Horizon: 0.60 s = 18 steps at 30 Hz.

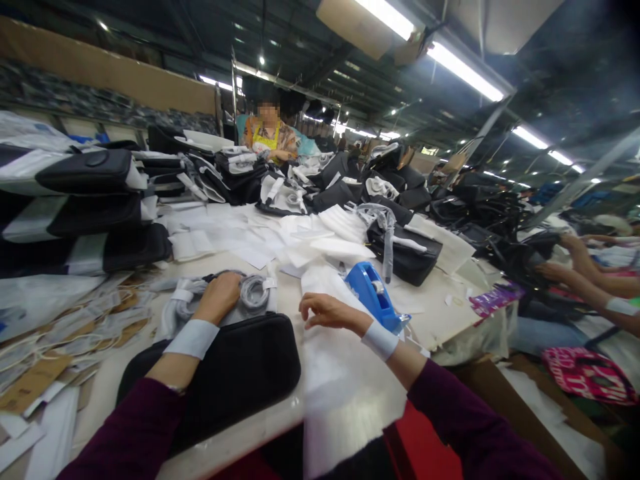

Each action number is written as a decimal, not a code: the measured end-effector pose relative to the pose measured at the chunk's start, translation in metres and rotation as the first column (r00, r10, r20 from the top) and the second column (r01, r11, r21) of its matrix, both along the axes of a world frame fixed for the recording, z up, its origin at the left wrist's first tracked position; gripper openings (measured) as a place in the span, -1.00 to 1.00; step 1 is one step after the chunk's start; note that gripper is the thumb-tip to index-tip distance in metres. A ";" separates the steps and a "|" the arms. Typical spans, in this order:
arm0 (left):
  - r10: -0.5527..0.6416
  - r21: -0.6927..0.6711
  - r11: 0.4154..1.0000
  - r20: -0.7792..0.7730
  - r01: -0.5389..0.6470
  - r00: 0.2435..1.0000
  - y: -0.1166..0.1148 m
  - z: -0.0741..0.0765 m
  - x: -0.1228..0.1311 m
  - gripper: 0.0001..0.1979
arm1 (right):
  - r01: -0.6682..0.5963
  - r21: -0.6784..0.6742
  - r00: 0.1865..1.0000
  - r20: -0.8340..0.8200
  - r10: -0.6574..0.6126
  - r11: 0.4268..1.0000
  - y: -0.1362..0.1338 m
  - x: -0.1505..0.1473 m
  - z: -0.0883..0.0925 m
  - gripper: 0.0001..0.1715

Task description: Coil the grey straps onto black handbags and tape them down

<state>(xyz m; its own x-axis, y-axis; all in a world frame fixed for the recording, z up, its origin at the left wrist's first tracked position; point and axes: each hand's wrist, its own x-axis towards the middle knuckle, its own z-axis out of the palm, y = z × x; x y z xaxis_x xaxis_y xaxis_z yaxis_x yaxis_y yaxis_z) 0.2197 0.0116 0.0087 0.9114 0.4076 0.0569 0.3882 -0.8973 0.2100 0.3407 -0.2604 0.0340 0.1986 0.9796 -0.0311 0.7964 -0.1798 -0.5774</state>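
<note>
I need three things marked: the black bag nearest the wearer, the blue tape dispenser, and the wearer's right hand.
Black bag (247, 367): head view, on its broad upper face.
Tape dispenser (367, 293): head view, on its blue body.
Right hand (327, 311): head view, on its back.

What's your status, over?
Left hand at wrapped straps, grip unclear; right hand looks empty. Black bag lying close by. Blue tape dispenser near right hand.
</note>
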 end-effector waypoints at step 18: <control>0.002 0.055 0.999 -0.032 -0.001 0.999 -0.001 0.001 0.000 -0.65 | -0.247 -0.190 0.969 -0.035 0.245 0.950 0.003 -0.001 0.001 -0.63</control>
<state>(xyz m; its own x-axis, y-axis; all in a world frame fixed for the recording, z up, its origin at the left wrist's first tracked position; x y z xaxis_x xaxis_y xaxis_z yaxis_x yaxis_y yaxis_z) 0.2201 0.0111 0.0095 0.9125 0.4060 0.0500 0.3952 -0.9066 0.1483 0.3399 -0.2576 0.0354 -0.0496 0.9733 -0.2240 0.8236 -0.0870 -0.5605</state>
